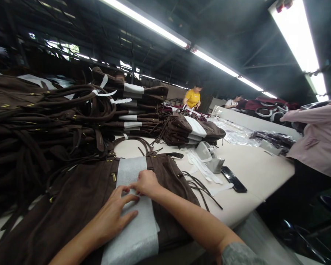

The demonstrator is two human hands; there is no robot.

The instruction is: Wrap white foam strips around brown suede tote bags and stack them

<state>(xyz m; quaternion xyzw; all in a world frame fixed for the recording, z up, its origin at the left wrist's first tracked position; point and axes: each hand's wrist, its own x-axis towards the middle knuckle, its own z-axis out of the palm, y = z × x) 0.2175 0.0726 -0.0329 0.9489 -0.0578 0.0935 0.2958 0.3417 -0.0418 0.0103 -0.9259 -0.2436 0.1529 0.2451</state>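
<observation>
Left hand (113,217) is spread flat, fingers open, pressing on the white foam sheet (136,235), gripping nothing. Right hand (146,183) sits just ahead of it, fingers curled down onto the same sheet; whether it pinches the foam, I cannot tell. The sheet wraps the brown suede bag (77,202) under both hands on the bench (251,165). A phone (234,179) lies off to the right hand's side.

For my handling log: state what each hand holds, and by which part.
Nothing is lifted. The left hand lies flat on the white foam sheet over the brown bag; the right hand curls on its middle, grip unclear.
</observation>
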